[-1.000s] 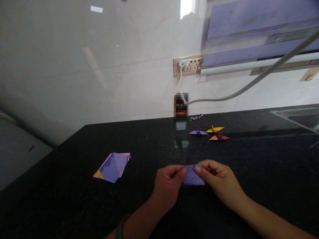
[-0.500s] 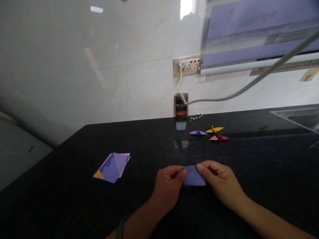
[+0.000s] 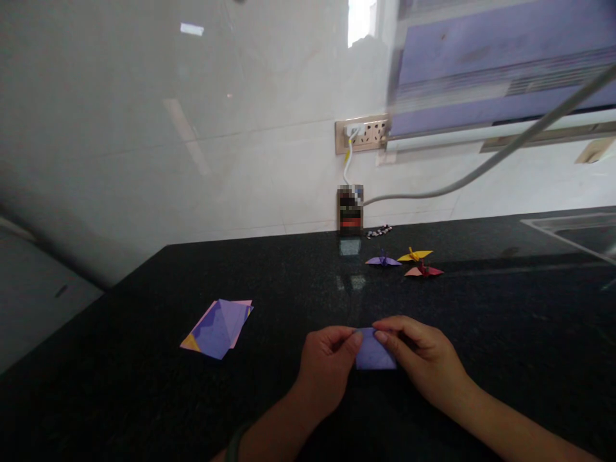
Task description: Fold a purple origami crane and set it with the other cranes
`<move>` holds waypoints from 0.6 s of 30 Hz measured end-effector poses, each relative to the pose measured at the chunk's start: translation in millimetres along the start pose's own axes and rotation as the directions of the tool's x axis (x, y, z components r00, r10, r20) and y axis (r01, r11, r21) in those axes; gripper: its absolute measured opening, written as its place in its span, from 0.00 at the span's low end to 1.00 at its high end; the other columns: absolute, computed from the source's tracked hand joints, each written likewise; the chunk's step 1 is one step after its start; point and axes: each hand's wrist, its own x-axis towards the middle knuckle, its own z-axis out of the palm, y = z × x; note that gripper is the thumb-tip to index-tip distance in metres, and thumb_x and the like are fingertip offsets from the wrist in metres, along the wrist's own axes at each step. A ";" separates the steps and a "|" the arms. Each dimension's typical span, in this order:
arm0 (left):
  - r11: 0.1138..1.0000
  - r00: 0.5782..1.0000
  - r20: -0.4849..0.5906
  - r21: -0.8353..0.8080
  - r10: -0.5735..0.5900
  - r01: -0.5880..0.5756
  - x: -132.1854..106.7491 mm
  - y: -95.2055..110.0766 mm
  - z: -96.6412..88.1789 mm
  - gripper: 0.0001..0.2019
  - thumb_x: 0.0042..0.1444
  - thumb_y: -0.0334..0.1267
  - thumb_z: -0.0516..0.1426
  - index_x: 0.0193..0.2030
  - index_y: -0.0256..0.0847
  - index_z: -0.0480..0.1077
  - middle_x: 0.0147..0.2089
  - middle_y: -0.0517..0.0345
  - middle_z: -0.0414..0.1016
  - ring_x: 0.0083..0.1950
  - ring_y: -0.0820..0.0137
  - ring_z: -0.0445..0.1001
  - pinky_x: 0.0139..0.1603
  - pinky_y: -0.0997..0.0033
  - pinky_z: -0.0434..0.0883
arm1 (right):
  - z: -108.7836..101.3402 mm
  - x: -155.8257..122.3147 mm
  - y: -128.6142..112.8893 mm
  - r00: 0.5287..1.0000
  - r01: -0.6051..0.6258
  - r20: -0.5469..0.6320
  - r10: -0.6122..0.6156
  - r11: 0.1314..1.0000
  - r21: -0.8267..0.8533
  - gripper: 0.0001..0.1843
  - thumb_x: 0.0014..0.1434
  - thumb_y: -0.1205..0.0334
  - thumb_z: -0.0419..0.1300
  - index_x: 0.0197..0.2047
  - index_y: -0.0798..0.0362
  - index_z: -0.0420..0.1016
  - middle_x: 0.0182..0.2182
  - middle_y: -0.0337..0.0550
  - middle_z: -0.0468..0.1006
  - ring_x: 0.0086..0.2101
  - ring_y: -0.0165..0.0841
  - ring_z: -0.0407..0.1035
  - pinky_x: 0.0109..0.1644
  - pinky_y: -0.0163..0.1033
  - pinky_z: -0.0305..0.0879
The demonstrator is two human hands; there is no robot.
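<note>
A folded piece of purple origami paper (image 3: 376,353) is held just above or on the dark counter; I cannot tell which. My left hand (image 3: 330,359) pinches its upper left corner between thumb and fingers. At its top edge, my right hand (image 3: 421,350) grips the paper with thumb and forefinger. Beyond the hands sit three folded paper cranes: a purple crane (image 3: 384,261), a yellow crane (image 3: 416,255) and a red and pink crane (image 3: 424,272). To the left lies a small stack of coloured paper sheets (image 3: 219,328), purple on top.
Against the tiled wall stands a small device, its front pixelated (image 3: 350,212), with a grey cable (image 3: 433,194) running right. Beside it lies a beaded strand (image 3: 379,231). Above is a wall socket (image 3: 368,133) with a white plug. A framed sink-like edge (image 3: 568,237) is at the right.
My right hand's thumb and forefinger have slid left along the paper's top edge, closer to my left hand. The whole view has shifted slightly downward in the picture.
</note>
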 end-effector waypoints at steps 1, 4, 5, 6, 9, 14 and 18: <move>1.000 1.000 -0.003 -0.007 -0.001 0.001 0.1 -0.4 0.0 0.12 0.49 0.42 0.54 0.32 0.36 0.75 0.23 0.58 0.72 0.25 0.73 0.65 0.27 0.75 0.61 | 0.5 0.0 0.3 1.000 -0.003 -0.003 0.003 1.000 -0.001 0.07 0.53 0.62 0.55 0.34 0.49 0.73 0.28 0.39 0.76 0.30 0.32 0.70 0.32 0.35 0.67; 0.999 1.000 0.000 -0.039 -0.009 0.009 0.5 -1.0 0.2 0.12 0.49 0.41 0.55 0.32 0.36 0.75 0.23 0.57 0.72 0.25 0.73 0.66 0.27 0.75 0.62 | 1.5 0.0 1.4 1.000 -0.016 0.003 0.016 1.000 0.006 0.07 0.53 0.61 0.55 0.35 0.49 0.73 0.28 0.40 0.76 0.30 0.33 0.70 0.32 0.35 0.67; 0.999 1.000 0.002 -0.046 -0.010 0.010 0.6 -1.1 0.2 0.12 0.49 0.41 0.55 0.32 0.36 0.75 0.23 0.57 0.72 0.25 0.72 0.66 0.27 0.75 0.62 | 1.6 0.0 1.6 1.000 -0.022 0.007 0.022 1.000 0.010 0.07 0.53 0.61 0.55 0.35 0.50 0.73 0.28 0.40 0.76 0.30 0.33 0.70 0.32 0.35 0.67; 0.999 1.000 0.002 -0.053 -0.009 0.009 0.6 -1.1 0.2 0.12 0.49 0.41 0.55 0.32 0.36 0.75 0.24 0.57 0.72 0.25 0.72 0.66 0.27 0.75 0.62 | 1.7 -0.1 1.8 1.000 -0.028 0.012 0.028 1.000 0.012 0.07 0.53 0.61 0.55 0.35 0.50 0.73 0.28 0.40 0.76 0.29 0.32 0.70 0.31 0.35 0.67; 0.997 1.000 -0.004 -0.070 -0.012 0.011 0.6 -1.3 0.0 0.10 0.48 0.40 0.56 0.31 0.36 0.75 0.24 0.57 0.73 0.25 0.73 0.66 0.28 0.75 0.62 | 1.9 -0.4 1.9 0.999 -0.029 0.016 0.029 1.000 0.012 0.07 0.53 0.61 0.55 0.35 0.50 0.73 0.26 0.39 0.75 0.27 0.31 0.69 0.29 0.34 0.66; 0.996 0.999 0.013 -0.089 -0.031 0.032 1.2 -2.0 -0.1 0.11 0.49 0.40 0.55 0.31 0.35 0.75 0.23 0.58 0.72 0.25 0.73 0.65 0.27 0.75 0.61 | 1.2 0.0 1.6 1.000 -0.013 0.027 0.013 1.000 0.017 0.07 0.53 0.62 0.55 0.35 0.50 0.72 0.26 0.38 0.74 0.26 0.30 0.68 0.29 0.33 0.65; 0.996 0.999 0.028 -0.083 -0.027 0.029 1.4 -2.5 -0.6 0.11 0.49 0.41 0.55 0.31 0.35 0.74 0.23 0.58 0.71 0.25 0.73 0.65 0.28 0.75 0.61 | 0.5 0.1 -0.1 0.999 -0.012 0.042 0.011 1.000 0.022 0.07 0.54 0.62 0.54 0.35 0.50 0.72 0.25 0.38 0.73 0.26 0.29 0.67 0.28 0.33 0.64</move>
